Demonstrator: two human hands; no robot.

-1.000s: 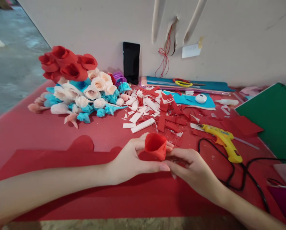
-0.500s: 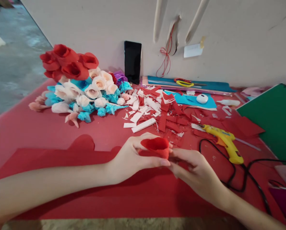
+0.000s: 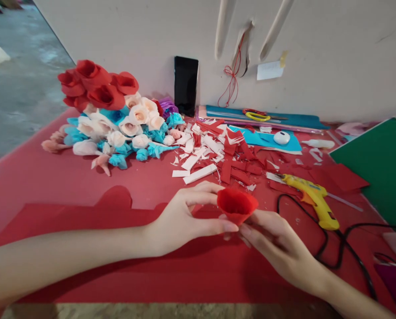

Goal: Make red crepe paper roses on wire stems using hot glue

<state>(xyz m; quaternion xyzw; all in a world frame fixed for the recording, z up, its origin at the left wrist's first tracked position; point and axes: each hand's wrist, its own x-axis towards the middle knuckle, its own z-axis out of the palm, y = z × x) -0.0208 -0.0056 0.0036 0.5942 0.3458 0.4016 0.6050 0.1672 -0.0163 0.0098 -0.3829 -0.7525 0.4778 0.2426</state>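
Observation:
A red paper flower (image 3: pixel 237 205), cupped with its mouth facing up, is held between both hands above the red table. My left hand (image 3: pixel 188 217) grips its left side, thumb at the base and fingers behind the petals. From the right, my right hand (image 3: pixel 274 239) pinches the flower's lower end; those fingertips are partly hidden. Under my left forearm lies a sheet of red paper (image 3: pixel 58 217) with a rounded red petal piece (image 3: pixel 116 197) at its far edge.
Red, cream and blue paper flowers (image 3: pixel 118 128) are heaped at the left. Red and white paper scraps (image 3: pixel 214 155) cover the middle. A yellow glue gun (image 3: pixel 312 199) with a black cord lies right. Behind are a phone (image 3: pixel 186 86), scissors (image 3: pixel 258 116) and a green board (image 3: pixel 380 173).
The red flower has shifted right and turned, so its opening now shows more fully. My right fingers have moved under its base, while my left hand stays nearly in place.

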